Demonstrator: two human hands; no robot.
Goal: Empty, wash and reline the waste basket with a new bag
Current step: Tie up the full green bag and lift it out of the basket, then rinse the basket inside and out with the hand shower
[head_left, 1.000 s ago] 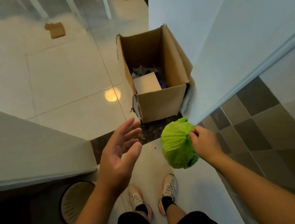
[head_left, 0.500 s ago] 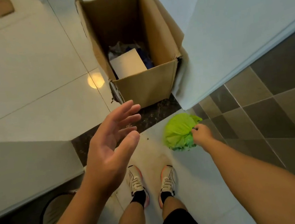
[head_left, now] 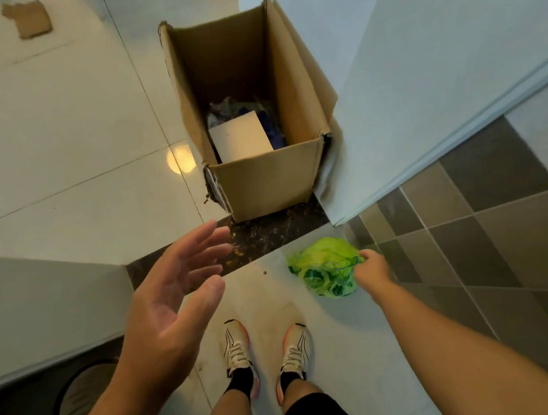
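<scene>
1. Two hands are in view, doing unlike jobs. The right hand pinches the gathered neck of a green bag, fingers curled round the bunched plastic, so the full bag hangs low to the right of the feet. Gripping at the neck likely keeps the rubbish from spilling.

2. The left hand is raised in front with fingers spread and nearly straight, palm turned inward; it holds nothing. It looks held out for balance or ready to steady the bag, though that is only a guess.

3. A tall box stands open just past the dark threshold, against the wall corner on the right. Inside lie a pale card and some crumpled scraps, so it seems to serve as the dump for waste, and the bag is probably headed there.

4. A round basket shows dimly at the near left, under a pale ledge, well apart from the bag. Whether it is lined cannot be told in the shadow.

5. By my reading the emptying step is in hand: the bag is out and tied off in the grip, but not yet dropped. Washing and relining remain.

6. A scrap of cardboard lies on the far floor, left of the box.
</scene>
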